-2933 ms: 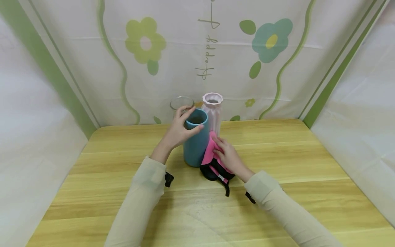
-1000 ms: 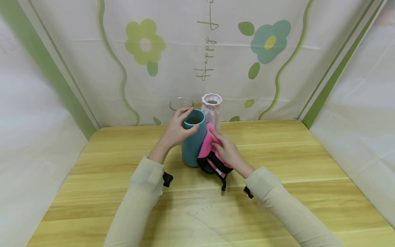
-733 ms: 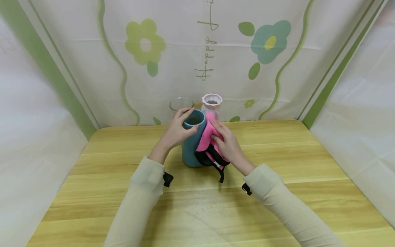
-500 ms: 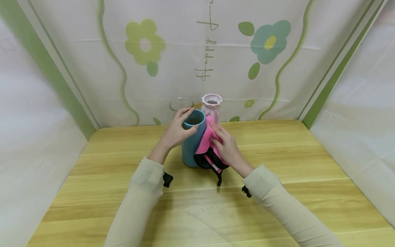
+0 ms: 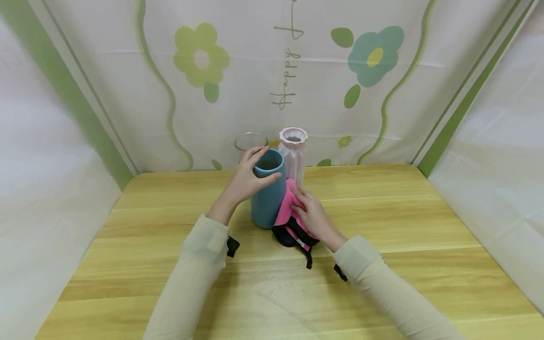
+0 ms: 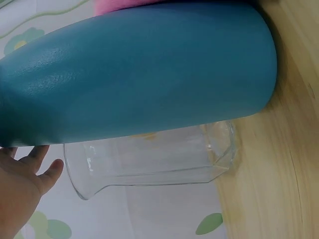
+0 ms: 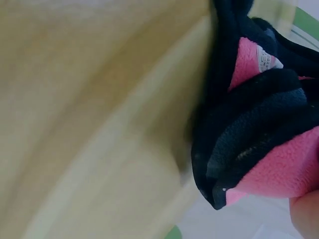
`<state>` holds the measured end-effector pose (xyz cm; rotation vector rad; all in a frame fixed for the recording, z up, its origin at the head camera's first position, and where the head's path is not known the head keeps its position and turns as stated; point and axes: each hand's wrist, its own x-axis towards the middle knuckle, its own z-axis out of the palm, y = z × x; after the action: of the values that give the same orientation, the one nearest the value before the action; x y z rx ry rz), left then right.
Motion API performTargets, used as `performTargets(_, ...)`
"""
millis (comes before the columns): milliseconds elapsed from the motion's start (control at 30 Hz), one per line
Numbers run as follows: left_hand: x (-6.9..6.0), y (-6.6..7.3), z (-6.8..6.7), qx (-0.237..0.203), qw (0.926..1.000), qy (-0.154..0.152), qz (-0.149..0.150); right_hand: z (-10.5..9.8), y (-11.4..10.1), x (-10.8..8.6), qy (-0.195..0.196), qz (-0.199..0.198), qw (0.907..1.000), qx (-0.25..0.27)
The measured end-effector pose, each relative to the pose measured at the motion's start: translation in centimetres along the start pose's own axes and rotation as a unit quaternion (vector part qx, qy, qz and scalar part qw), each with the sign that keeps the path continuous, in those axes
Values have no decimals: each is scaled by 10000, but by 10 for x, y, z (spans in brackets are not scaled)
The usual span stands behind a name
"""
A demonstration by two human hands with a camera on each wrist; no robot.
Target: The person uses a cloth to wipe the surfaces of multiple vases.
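A tall blue vase (image 5: 268,198) stands upright on the table. My left hand (image 5: 248,178) holds it near the top, thumb and fingers spread around its rim. Against the vase's right side my right hand (image 5: 313,216) presses a pink fleecy cloth (image 5: 285,207) with black edging, pinched between thumb and fingers. The right wrist view shows the cloth's folded black edges (image 7: 259,124) and a small white label (image 7: 264,59). Just behind the cloth stands a pale pink fluted vase (image 5: 293,158). In the left wrist view the blue vase fills the upper part, and several fingertips (image 6: 51,174) touch its underside.
A clear glass pitcher (image 6: 159,159) stands behind the blue vase, mostly hidden by my left hand in the head view. The wooden table (image 5: 382,283) reaches back to a white curtain (image 5: 314,113) printed with flowers. White curtains also close both sides.
Held in my right hand, the cloth first rose along the blue vase's side, then slid down again to near its base. The left hand keeps its hold, and the vase stays in place.
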<state>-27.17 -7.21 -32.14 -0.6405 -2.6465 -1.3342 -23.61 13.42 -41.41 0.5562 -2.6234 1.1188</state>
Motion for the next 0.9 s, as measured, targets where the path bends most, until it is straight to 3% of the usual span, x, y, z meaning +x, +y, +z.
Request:
performTargets(167, 1, 1, 1, 21, 10000, 28, 51, 4, 5, -2, -220, 244, 9993, -181)
performTargets(300, 0, 1, 1, 11, 10000, 74, 21, 4, 5, -3, -207, 203, 9995, -109)
performTargets(567, 0, 4, -4, 192, 9998, -9, 7, -8, -8, 6, 419, -429, 9982, 73)
performTargets(900, -1, 5, -8, 151, 9997, -158, -90, -23, -34, 20, 917, -541, 9925, 594)
